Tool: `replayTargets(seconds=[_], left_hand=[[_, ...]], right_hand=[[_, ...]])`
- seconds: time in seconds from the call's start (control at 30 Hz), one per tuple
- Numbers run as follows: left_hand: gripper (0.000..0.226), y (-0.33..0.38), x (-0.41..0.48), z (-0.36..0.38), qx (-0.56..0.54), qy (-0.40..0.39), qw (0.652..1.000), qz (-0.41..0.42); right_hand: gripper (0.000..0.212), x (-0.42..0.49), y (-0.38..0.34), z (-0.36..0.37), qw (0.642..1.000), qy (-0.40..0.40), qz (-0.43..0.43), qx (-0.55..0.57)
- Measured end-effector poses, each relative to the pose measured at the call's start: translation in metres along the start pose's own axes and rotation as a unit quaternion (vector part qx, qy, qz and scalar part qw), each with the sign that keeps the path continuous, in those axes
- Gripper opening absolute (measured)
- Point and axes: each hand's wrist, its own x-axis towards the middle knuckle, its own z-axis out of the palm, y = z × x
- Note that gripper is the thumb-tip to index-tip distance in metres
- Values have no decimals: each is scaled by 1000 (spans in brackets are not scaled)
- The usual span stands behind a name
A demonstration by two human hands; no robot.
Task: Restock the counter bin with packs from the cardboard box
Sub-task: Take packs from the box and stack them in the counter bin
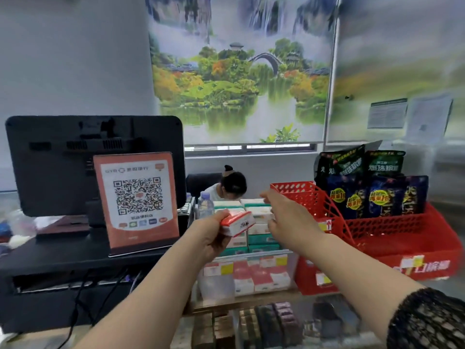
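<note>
Nearest to me, dark packets (266, 326) lay in rows under the glass countertop (352, 331). Above it, my left hand (214, 238) had its fingers clamped round a small rectangular red-and-white pack (237, 224): a red band with a logo along the top, white below. Its long axis ran roughly left to right, the right end tipped slightly up and pointing at the clear plastic counter bin (216, 288). The pack hung just over the bin's near-left edge, in front of the stacked white and green packs (261, 239). My right hand (286, 217) hovered over those stacks, fingers apart and holding nothing. Right of the bin sat a red plastic mesh basket (387, 230) with dark snack bags (364, 187). To the left stood an orange QR-code sign (137, 202), with a black monitor (63, 157) behind it.
</note>
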Motion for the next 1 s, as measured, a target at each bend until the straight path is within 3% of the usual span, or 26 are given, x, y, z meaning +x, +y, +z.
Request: replayTargets(seconds=[0.27,0.37,0.57,0.7,0.83,0.93,1.0], left_hand=[[24,8,52,14,37,-3,997,-64],[4,-1,75,23,50,-2,995,-92],[20,-25,123,48,141,9,980,-142],[15,-42,154,61,217,30,961,-167],[16,-60,182,74,391,10,910,-141],[18,-72,189,87,546,-35,826,-134],[37,-76,191,93,593,-57,791,-138]], right_hand=[[54,29,18,-6,997,28,63,-23],[52,40,28,-3,997,31,63,-23],[51,64,50,9,999,7,48,-11],[52,74,64,18,999,-7,40,0],[49,79,83,29,999,-13,42,12],[47,79,97,37,999,-22,46,12],[46,79,104,42,998,-29,53,19]])
